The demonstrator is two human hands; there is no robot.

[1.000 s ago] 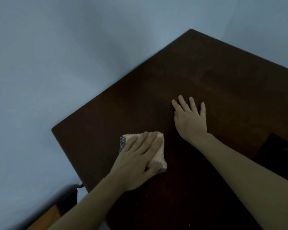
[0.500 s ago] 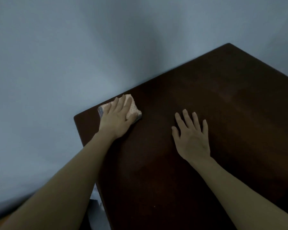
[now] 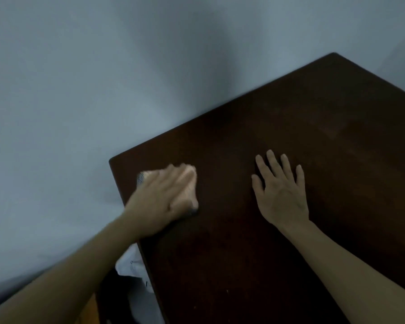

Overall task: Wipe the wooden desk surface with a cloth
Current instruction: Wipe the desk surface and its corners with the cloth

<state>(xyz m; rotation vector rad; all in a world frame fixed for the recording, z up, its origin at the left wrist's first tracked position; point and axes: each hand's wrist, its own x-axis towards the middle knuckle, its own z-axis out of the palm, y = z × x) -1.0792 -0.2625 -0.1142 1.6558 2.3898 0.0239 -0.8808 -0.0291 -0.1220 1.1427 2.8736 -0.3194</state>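
Dark desk (image 3: 278, 230), left hand (image 3: 164, 202) flat pressing blurred cloth (image 3: 189, 183), right hand (image 3: 282, 195) splayed flat

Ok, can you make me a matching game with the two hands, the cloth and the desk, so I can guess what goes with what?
Things:
1. left hand
2. right hand
3. cloth
4. desk

Descriptions:
A. dark brown wood
B. lies flat on bare wood, fingers spread
C. pale, mostly hidden under a hand
D. presses on the cloth near the desk's left corner

Pairs: 1-D, 2-B, 3-C, 4-A
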